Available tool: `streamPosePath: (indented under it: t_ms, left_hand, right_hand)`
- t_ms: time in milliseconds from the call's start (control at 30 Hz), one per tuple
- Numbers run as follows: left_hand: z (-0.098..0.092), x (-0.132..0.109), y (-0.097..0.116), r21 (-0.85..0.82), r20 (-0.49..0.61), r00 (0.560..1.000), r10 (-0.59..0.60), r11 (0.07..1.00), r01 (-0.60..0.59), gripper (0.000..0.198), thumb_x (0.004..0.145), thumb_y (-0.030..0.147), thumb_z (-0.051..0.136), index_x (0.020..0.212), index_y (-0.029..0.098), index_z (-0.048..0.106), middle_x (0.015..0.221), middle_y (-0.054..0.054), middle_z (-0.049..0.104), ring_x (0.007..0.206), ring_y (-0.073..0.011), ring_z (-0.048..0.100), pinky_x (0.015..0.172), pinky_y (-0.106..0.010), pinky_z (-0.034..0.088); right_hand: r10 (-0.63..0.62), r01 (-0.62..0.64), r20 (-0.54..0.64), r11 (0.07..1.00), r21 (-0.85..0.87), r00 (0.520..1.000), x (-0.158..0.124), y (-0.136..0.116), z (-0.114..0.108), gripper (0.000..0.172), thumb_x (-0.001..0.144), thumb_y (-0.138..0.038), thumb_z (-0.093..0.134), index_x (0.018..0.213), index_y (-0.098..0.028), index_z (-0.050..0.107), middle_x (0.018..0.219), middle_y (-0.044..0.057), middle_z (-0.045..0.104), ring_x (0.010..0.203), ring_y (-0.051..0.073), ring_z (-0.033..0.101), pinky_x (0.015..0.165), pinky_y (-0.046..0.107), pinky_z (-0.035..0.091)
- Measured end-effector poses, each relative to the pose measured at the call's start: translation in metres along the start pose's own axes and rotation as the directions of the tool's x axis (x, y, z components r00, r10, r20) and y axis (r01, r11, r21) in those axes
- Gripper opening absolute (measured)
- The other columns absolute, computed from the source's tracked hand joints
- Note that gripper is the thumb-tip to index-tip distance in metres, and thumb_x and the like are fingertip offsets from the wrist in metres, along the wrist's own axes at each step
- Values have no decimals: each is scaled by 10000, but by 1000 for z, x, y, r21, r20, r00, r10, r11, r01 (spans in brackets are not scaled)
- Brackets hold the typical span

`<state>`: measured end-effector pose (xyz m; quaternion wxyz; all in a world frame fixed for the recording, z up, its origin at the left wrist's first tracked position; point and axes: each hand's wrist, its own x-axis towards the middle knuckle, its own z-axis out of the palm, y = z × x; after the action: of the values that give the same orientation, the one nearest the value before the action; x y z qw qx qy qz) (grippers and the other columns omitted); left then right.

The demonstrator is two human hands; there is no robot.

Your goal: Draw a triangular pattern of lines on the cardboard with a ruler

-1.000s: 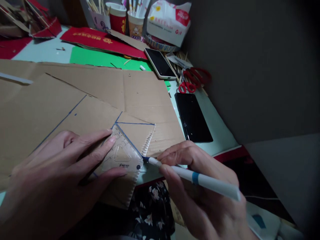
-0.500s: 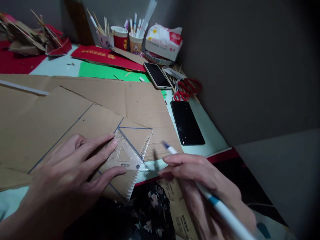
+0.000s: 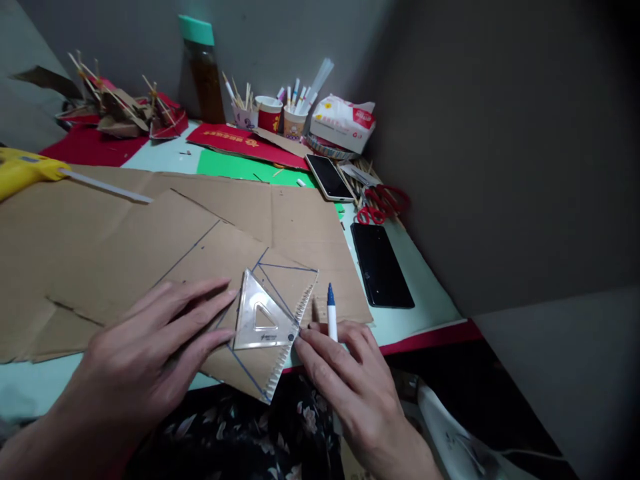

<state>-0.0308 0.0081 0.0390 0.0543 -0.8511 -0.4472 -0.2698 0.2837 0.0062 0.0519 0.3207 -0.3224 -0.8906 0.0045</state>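
A clear triangular set square (image 3: 280, 327) lies on a brown cardboard piece (image 3: 240, 233) with blue drawn lines and a jagged, corrugated right edge. My left hand (image 3: 165, 333) rests on the cardboard with its fingers stretched out, fingertips against the left edge of the set square. At the square's right corner are the fingertips of my right hand (image 3: 350, 373). A white marker (image 3: 332, 317) with a blue tip stands up between its fingers, uncapped. Part of its barrel is hidden by the hand.
A larger cardboard sheet (image 3: 300, 207) lies beneath. To the right are a black phone (image 3: 383, 267), a white-edged phone (image 3: 329, 177) and red-handled scissors (image 3: 385, 200). Cups of markers (image 3: 296, 121), a tissue pack (image 3: 343, 123) and a bottle (image 3: 205, 80) stand behind. A yellow glue gun (image 3: 30, 170) lies left.
My right hand has come left and turned over, its fingertips now at the set square's corner, with the marker upright. The set square has shifted off the slanted blue line. The view has tilted up.
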Motion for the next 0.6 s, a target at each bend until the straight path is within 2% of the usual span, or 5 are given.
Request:
streamPosePath:
  t_ms: [67, 267, 333, 467, 600]
  left_hand:
    - [-3, -15, 2, 28, -5, 1000, -28, 999, 28, 581, 1107, 257, 617, 1676, 300, 511, 1633, -31, 621, 1356, -197, 650, 1282, -308, 426]
    - [-7, -53, 12, 137, 5, 971, -237, 962, 234, 701, 1147, 470, 482, 1806, 361, 271, 1717, -44, 600, 1451, -376, 676, 1131, -624, 611]
    - [-5, -60, 2, 174, 31, 981, -192, 967, 184, 748, 1128, 467, 491, 1818, 330, 237, 1775, -6, 553, 1505, -359, 675, 1167, -598, 659]
    - [-1, -63, -23, 177, 54, 996, -72, 982, 61, 746, 1094, 365, 584, 1789, 256, 336, 1814, 22, 463, 1585, -267, 618, 1362, -419, 515]
    - [-3, -52, -25, 128, 62, 991, -118, 986, 109, 654, 1130, 361, 554, 1762, 297, 399, 1784, 46, 520, 1608, -192, 576, 1385, -327, 399]
  right_hand:
    - [-19, 19, 18, 1000, -14, 1000, 1, 2, -5, 342, 1200, -94, 425, 1338, -104, 738, 1318, 71, 863, 1074, 224, 675, 985, 400, 524]
    - [-90, 98, 99, 992, -84, 991, 11, 11, -12, 440, 1213, -98, 339, 1407, -85, 734, 1347, 87, 860, 1011, 228, 638, 895, 392, 499]
    - [-121, 129, 87, 988, -87, 989, 11, 17, -7, 443, 1210, -97, 333, 1415, -83, 725, 1344, 93, 862, 1004, 233, 629, 868, 400, 488]
    - [-156, 159, 43, 985, -60, 987, 8, 29, 0, 459, 1195, -79, 318, 1424, -83, 716, 1353, 135, 858, 1017, 255, 628, 863, 448, 482]
    - [-149, 149, 60, 989, 6, 987, 4, 37, -8, 435, 1188, -44, 345, 1414, -80, 715, 1330, 143, 854, 1089, 240, 649, 934, 428, 525]
